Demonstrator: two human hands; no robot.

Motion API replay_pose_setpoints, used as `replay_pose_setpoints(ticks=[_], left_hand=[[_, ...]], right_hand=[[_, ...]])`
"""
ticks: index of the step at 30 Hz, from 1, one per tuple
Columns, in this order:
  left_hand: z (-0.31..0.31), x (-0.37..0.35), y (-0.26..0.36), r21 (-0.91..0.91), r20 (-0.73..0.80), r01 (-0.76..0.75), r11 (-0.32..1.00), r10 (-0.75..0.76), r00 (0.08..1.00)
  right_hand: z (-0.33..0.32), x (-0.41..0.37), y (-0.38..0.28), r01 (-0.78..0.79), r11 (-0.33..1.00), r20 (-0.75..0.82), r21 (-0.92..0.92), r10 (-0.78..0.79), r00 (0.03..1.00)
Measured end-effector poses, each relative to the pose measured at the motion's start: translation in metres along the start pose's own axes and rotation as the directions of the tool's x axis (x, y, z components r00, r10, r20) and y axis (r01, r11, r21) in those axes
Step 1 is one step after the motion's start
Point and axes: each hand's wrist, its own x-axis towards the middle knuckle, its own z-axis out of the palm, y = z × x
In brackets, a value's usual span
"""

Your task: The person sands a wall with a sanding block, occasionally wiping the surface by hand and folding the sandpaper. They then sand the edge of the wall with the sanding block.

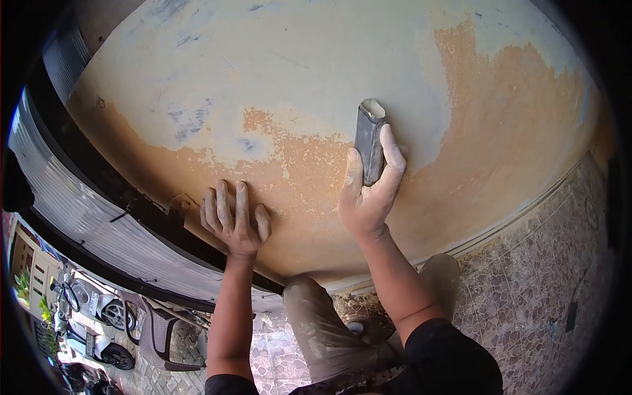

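My right hand (372, 199) grips a dark sanding block (370, 141) that looks wrapped in sandpaper, its pale end facing away from me. Thumb and fingers hold it from both sides, and it lies against a large curved panel (368, 59). The panel's surface is greyish-white toward the far side and patchy orange-brown nearer me, with a few dark scuffs. Flat on the orange-brown part rests my left hand (236, 220), fingers spread, holding nothing. Both hands are dusted with pale powder.
A dark metal beam (131, 187) and corrugated sheeting (99, 204) run along the left. My knees (306, 296) are close to the panel's near edge. Patterned tile (513, 296) covers the floor. A brown chair (158, 332) and parked motorcycles (99, 345) are at lower left.
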Motion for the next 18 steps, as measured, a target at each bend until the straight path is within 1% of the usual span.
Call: replay_pose_setpoints(ticks=[2, 3, 4, 5, 6, 7, 9, 11, 13, 14, 16, 18], left_hand=[[0.000, 0.000, 0.001, 0.008, 0.007, 0.002, 1.000, -0.002, 1.000], [0.001, 0.000, 0.000, 0.011, -0.005, 0.009, 1.000, -0.009, 1.000], [0.001, 0.000, 0.001, 0.012, -0.005, 0.011, 1.000, -0.011, 1.000], [0.002, 0.000, 0.001, 0.010, 0.000, 0.009, 1.000, -0.009, 1.000], [0.001, -0.001, 0.002, 0.004, 0.001, 0.014, 1.000, -0.014, 1.000], [0.002, 0.000, 0.002, -0.002, 0.000, 0.015, 1.000, -0.015, 1.000], [0.004, 0.002, 0.001, -0.005, 0.000, 0.008, 1.000, -0.008, 1.000], [0.002, 0.000, 0.002, -0.006, -0.004, 0.011, 1.000, -0.011, 1.000], [0.001, 0.001, 0.002, -0.006, 0.005, 0.010, 1.000, -0.010, 1.000], [0.001, 0.000, 0.002, -0.007, -0.001, 0.014, 1.000, -0.014, 1.000], [0.001, 0.001, 0.003, -0.009, -0.011, 0.014, 1.000, -0.014, 1.000], [0.002, 0.000, 0.001, -0.023, -0.018, 0.012, 1.000, -0.012, 1.000]], right_hand=[[0.003, 0.006, 0.000, 0.027, 1.000, 0.005, 0.003, -0.027, 1.000], [-0.003, -0.013, 0.003, 0.072, 0.995, 0.076, -0.066, -0.067, 0.995], [-0.015, -0.050, 0.011, 0.124, 0.983, 0.149, -0.134, -0.104, 0.983], [-0.025, -0.090, 0.025, 0.214, 0.961, 0.174, -0.174, -0.184, 0.967], [-0.037, -0.127, 0.037, 0.282, 0.942, 0.270, -0.180, -0.229, 0.935], [-0.045, -0.152, 0.046, 0.261, 0.957, 0.295, -0.125, -0.216, 0.931], [-0.047, -0.142, 0.036, 0.178, 0.976, 0.311, -0.124, -0.132, 0.941], [-0.022, -0.082, 0.016, 0.102, 0.993, 0.189, -0.065, -0.089, 0.978], [0.005, -0.017, -0.002, 0.008, 0.999, 0.049, 0.045, -0.010, 0.999], [0.008, 0.001, -0.011, 0.006, 0.999, 0.057, 0.049, -0.009, 0.998], [0.016, 0.022, -0.023, 0.100, 0.995, 0.123, 0.001, -0.099, 0.987], [0.008, -0.017, -0.011, 0.187, 0.978, 0.162, -0.094, -0.170, 0.972]])
